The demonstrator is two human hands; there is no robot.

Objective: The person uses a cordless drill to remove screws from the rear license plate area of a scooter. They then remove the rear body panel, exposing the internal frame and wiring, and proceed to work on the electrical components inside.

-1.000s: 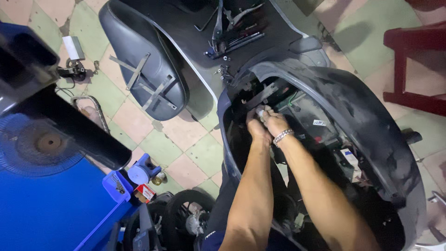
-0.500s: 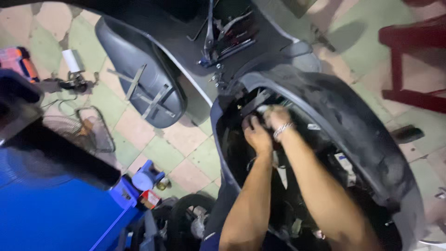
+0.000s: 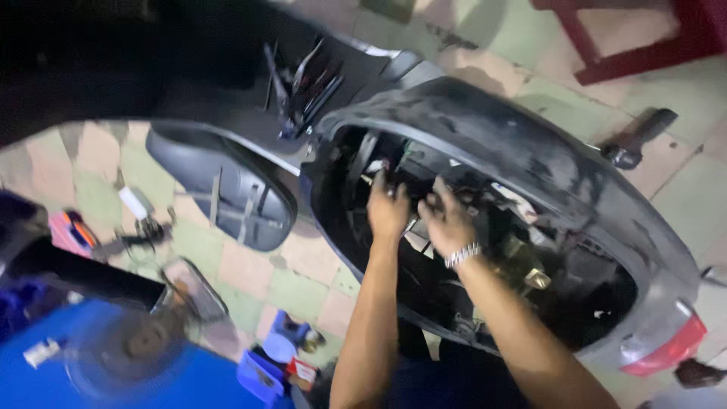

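your left hand (image 3: 388, 210) gripping wires (image 3: 376, 176) inside scooter body (image 3: 530, 163) | your right hand (image 3: 447, 220) reaching beside it, grip unclear | seat (image 3: 219, 189) lying on floor (image 3: 295, 280)

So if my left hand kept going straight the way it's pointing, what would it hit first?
Probably the wiring and dark parts just inside the scooter body; your left hand points up into that opening. Depth is blurry, so I can't be sure.
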